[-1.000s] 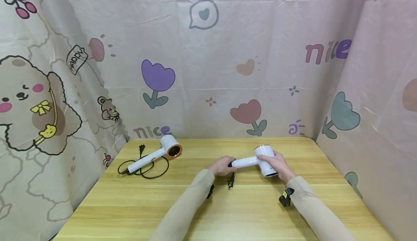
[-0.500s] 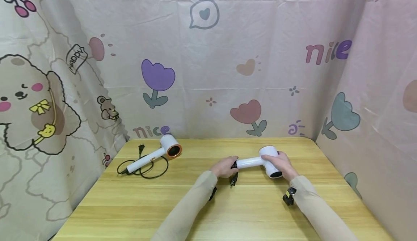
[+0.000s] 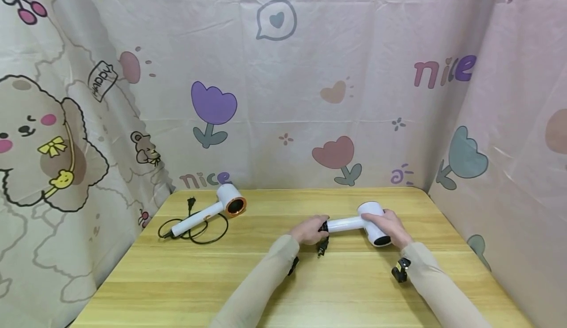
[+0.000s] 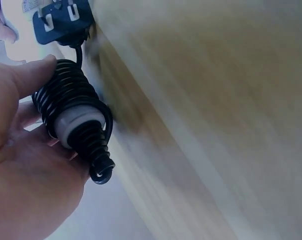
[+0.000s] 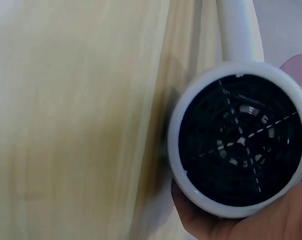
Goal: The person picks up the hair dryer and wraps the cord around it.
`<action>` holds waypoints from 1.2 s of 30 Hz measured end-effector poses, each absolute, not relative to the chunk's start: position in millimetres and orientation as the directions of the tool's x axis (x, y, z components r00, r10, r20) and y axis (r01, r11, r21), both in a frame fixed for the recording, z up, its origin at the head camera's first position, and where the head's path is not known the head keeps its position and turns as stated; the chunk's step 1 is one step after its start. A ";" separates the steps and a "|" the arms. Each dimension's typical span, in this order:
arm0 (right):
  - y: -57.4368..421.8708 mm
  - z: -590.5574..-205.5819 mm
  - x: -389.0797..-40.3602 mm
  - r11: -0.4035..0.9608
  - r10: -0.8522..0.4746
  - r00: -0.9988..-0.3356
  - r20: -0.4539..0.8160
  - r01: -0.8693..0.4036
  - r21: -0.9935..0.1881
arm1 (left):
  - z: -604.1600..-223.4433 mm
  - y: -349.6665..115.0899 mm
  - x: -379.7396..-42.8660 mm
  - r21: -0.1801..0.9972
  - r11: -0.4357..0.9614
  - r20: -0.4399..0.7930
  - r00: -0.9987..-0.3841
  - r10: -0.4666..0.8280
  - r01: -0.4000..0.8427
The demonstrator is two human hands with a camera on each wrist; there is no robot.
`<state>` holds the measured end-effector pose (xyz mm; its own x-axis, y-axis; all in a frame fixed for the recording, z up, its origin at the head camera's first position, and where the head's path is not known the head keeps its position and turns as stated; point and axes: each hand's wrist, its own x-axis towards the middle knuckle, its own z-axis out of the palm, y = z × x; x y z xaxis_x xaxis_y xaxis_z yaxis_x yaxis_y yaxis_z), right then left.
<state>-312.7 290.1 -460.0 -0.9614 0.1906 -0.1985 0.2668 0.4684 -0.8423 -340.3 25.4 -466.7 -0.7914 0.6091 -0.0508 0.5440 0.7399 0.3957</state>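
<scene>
A white hair dryer (image 3: pixel 346 224) lies across both hands at the right of the table. My left hand (image 3: pixel 310 230) grips the end of its handle, where the black power cord (image 4: pixel 66 92) is wound in tight coils; the plug (image 4: pixel 63 22) hangs by the coils. Around the dryer's barrel curls my right hand (image 3: pixel 390 225), thumb and fingers on opposite sides. The barrel's dark round opening (image 5: pixel 241 140) faces the right wrist camera. A second white hair dryer (image 3: pixel 199 219), with a copper-coloured rim, rests at the left of the table, untouched.
The second dryer's black cord (image 3: pixel 217 240) loops loosely on the table, its plug (image 3: pixel 191 202) pointing to the back. A patterned curtain (image 3: pixel 274 96) hangs behind the wooden table (image 3: pixel 177 278) and along both sides.
Both hands have moved a little to the right and slightly toward the front, carrying the white hair dryer with them. The second dryer has stayed in place.
</scene>
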 end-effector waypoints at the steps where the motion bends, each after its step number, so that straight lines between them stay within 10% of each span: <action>1: 290.6 -459.9 -312.6 0.471 0.186 -0.962 -0.197 0.264 -0.842 | -466.8 25.7 -340.2 0.395 0.739 -0.048 -0.791 0.610 0.546; 36: 231.9 -456.3 -307.1 0.908 0.001 -0.934 0.358 -0.150 -0.391 | -464.4 -52.2 -327.2 0.392 0.739 0.089 -0.822 0.563 0.548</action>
<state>-307.1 231.9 -456.3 -0.9336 0.0006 0.3583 -0.1495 0.9081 -0.3911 -327.2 -52.2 -464.4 -0.8219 0.5626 0.0889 0.5481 0.7388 0.3920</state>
